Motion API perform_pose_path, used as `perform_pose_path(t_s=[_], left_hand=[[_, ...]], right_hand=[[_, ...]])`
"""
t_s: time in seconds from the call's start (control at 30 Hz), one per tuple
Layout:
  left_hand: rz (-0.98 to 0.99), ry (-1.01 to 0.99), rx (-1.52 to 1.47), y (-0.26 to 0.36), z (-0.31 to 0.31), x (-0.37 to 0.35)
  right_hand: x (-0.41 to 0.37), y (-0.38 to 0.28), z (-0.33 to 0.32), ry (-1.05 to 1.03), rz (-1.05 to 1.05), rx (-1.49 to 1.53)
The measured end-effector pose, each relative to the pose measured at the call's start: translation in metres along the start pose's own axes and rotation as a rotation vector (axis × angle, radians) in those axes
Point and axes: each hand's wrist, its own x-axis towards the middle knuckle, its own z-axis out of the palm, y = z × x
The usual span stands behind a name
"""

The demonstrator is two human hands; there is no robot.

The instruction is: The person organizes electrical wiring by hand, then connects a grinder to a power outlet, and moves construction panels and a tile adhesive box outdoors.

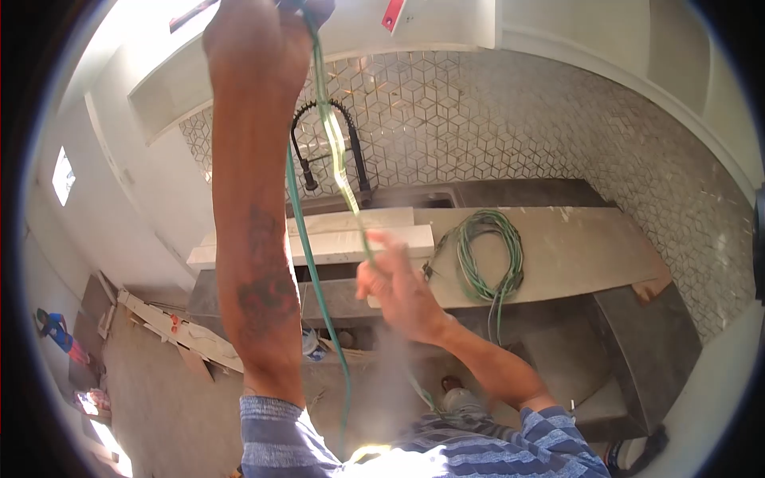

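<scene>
My left hand [259, 28] is raised at the top edge, partly cut off, with its fingers closed round a green cable [331, 127]. From there the cable drops in a bright, sunlit line to my right hand [402, 295]. That hand is somewhat blurred; its bent fingers are round the cable at chest height. A second green strand [307, 247] hangs beside my left forearm towards the floor. On the board-covered counter to the right lies a coil of green cable [462, 263], its tail hanging over the front edge.
Behind the counter [558, 239] stand a black spring faucet [358, 151] and a patterned tile wall [446, 119]. White boards [335, 239] lie along the sink. Long planks [171, 323] rest on the floor at left, where another person [57, 331] is farther off. A bucket [312, 344] sits below the counter.
</scene>
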Motion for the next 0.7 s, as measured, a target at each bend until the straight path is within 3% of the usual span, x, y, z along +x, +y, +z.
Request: perform_pose_path(t_s=[0.07, 0.13, 0.17, 0.23, 0.3, 0.33, 0.37, 0.43, 0.5, 0.7], left_hand=[[0.238, 0.299, 1.313, -0.007, 0.035, 0.020], [0.066, 0.320, 1.025, -0.025, 0.031, 0.022], [-0.013, 0.324, 0.877, -0.038, 0.029, 0.022], [-0.173, 0.323, 0.587, -0.068, 0.024, 0.021], [-0.322, 0.489, 0.200, -0.099, 0.042, 0.025], [-0.373, 0.595, 0.008, -0.115, 0.051, 0.026], [-0.341, 0.503, 0.117, -0.143, 0.044, 0.019], [-0.387, 0.473, 0.235, -0.184, 0.042, 0.018], [-0.586, 0.644, 0.203, -0.223, 0.055, 0.024], [-0.746, 0.528, 0.422, -0.305, 0.066, 0.022]], right_hand=[[0.035, 0.020, -0.022, 0.141, -0.060, -0.095], [0.071, 0.036, -0.058, 0.176, -0.055, -0.160], [0.096, 0.080, -0.083, 0.111, -0.186, -0.163], [0.147, 0.083, -0.142, 0.138, -0.078, -0.117], [0.210, 0.081, -0.202, 0.300, -0.123, -0.008], [0.241, 0.074, -0.231, 0.309, -0.199, -0.151], [0.270, 0.070, -0.254, 0.317, -0.270, -0.296], [0.334, 0.074, -0.287, 0.316, -0.252, -0.030], [0.384, 0.074, -0.305, 0.256, -0.229, 0.064], [0.469, 0.103, -0.327, -0.037, -0.269, 0.231]])
